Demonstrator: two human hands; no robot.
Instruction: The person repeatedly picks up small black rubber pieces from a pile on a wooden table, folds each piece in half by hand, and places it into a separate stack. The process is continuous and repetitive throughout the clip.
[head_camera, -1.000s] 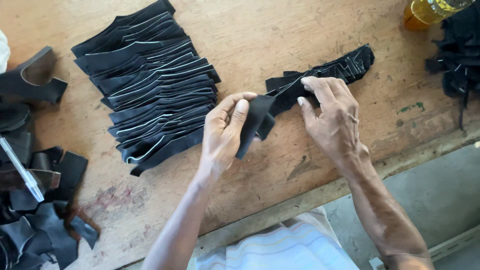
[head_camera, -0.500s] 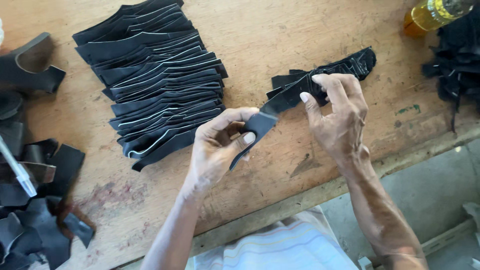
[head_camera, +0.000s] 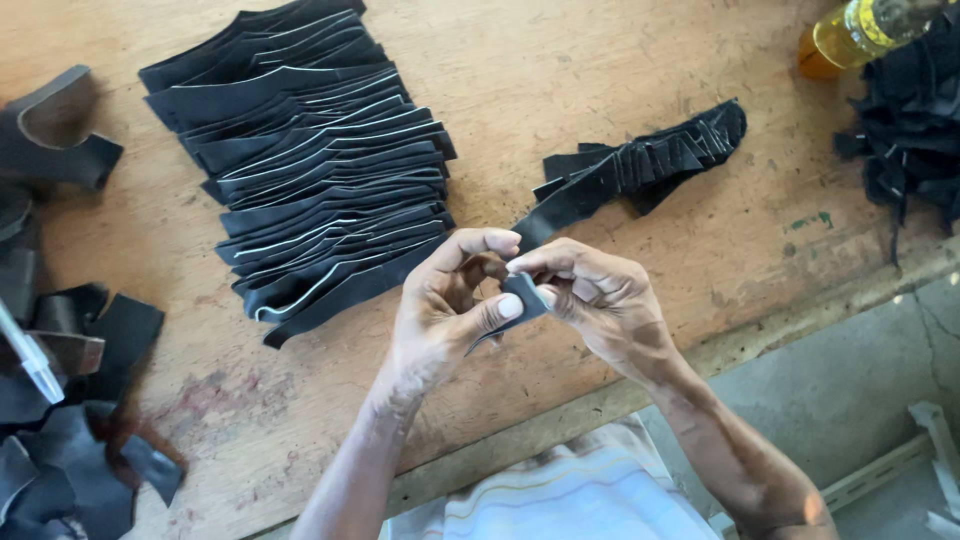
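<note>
My left hand (head_camera: 445, 310) and my right hand (head_camera: 595, 295) meet over the front of the wooden table (head_camera: 600, 60), and both pinch one small black leather piece (head_camera: 522, 300) between thumbs and fingers. Just behind them a short fanned row of similar small black pieces (head_camera: 640, 160) lies on the table. Farther left sits a large overlapping stack of long black leather strips (head_camera: 310, 170) with pale edges.
A yellow bottle (head_camera: 850, 35) lies at the back right beside a heap of black scraps (head_camera: 910, 110). More black leather offcuts (head_camera: 60, 400) crowd the left edge. The table's front edge (head_camera: 620, 400) runs diagonally, with grey floor (head_camera: 880, 400) beyond.
My right hand left the fanned row and came toward me to meet my left hand. Both now hold the small black piece close in front of me.
</note>
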